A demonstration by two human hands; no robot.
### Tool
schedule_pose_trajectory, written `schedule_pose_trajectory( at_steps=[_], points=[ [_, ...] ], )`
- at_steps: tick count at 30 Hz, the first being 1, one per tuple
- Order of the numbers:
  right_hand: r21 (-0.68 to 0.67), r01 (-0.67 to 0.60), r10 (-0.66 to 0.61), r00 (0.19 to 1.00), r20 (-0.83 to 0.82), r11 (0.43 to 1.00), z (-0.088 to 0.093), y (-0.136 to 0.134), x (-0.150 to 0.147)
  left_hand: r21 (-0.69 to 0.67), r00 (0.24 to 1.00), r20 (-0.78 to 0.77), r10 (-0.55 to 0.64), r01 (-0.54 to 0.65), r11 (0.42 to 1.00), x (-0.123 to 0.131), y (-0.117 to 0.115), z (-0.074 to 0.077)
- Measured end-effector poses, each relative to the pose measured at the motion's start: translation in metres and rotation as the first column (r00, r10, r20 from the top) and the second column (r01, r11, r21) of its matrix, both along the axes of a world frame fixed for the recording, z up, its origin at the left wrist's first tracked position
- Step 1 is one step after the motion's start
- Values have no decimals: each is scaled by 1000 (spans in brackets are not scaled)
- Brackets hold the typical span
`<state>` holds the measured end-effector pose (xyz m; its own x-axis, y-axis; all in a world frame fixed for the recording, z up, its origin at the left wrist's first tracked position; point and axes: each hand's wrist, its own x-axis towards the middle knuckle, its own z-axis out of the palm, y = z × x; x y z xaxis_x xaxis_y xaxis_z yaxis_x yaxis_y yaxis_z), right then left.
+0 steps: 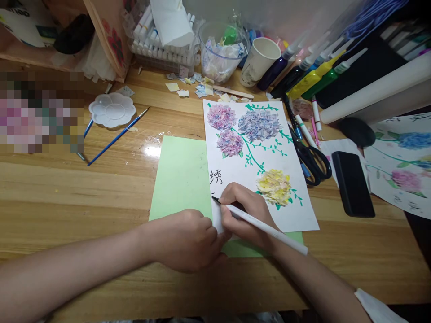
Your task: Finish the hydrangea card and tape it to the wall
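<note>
My right hand (247, 211) grips a white marker pen (266, 229), its black tip touching the left edge area of a white sheet of paper (229, 172). Just above the tip a black handwritten character (216, 177) and a short stroke show. My left hand (193, 240) is curled closed at the sheet's lower left corner; its fingertips are partly hidden beside the right hand. On the sheet are a raised yellow paper flower (275, 187), a blue-purple flower (259, 124), two pink-purple ones and green vines. Beneath lies light green paper (182, 179).
Black scissors (313, 163) and a phone (353, 184) lie to the right, near another flower picture (400, 166). Left are a white palette (112, 110) and paintbrushes (117, 137). Behind stand a paper cup (261, 60), a plastic cup (222, 56), paint bottles (311, 80) and a marker box (161, 56).
</note>
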<state>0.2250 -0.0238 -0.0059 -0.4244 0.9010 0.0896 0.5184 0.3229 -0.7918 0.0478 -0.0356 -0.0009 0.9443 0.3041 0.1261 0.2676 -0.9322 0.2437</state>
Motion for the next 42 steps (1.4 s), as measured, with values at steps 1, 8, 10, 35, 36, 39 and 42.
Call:
schedule_pose_trajectory(
  at_steps=[1, 8, 10, 35, 36, 39, 42],
  points=[
    [3, -23, 23, 1000, 1, 1000, 0, 0, 0, 1, 1000, 5, 1, -1, 1000, 0, 0, 0],
    [80, 9, -12, 999, 32, 997, 0, 1, 0, -18, 1000, -4, 7, -7, 1000, 0, 0, 1],
    [70, 6, -8, 1000, 28, 998, 0, 1, -1, -23, 1000, -14, 6, -7, 1000, 0, 0, 1],
    [55, 24, -23, 1000, -15, 998, -2, 1, 3, 4, 999, 42, -10, 10, 1000, 0, 0, -2],
    [41, 36, -35, 999, -17, 999, -2, 1, 4, 2, 999, 36, -15, 15, 1000, -1, 0, -2],
    [45, 16, -17, 1000, 11, 999, -2, 1, 3, -2, 999, 28, -23, 23, 1000, -1, 0, -3],
    [107, 86, -91, 995, 46, 991, -2, 1, 3, 2, 999, 35, -26, 26, 1000, -1, 0, -4]
  ],
)
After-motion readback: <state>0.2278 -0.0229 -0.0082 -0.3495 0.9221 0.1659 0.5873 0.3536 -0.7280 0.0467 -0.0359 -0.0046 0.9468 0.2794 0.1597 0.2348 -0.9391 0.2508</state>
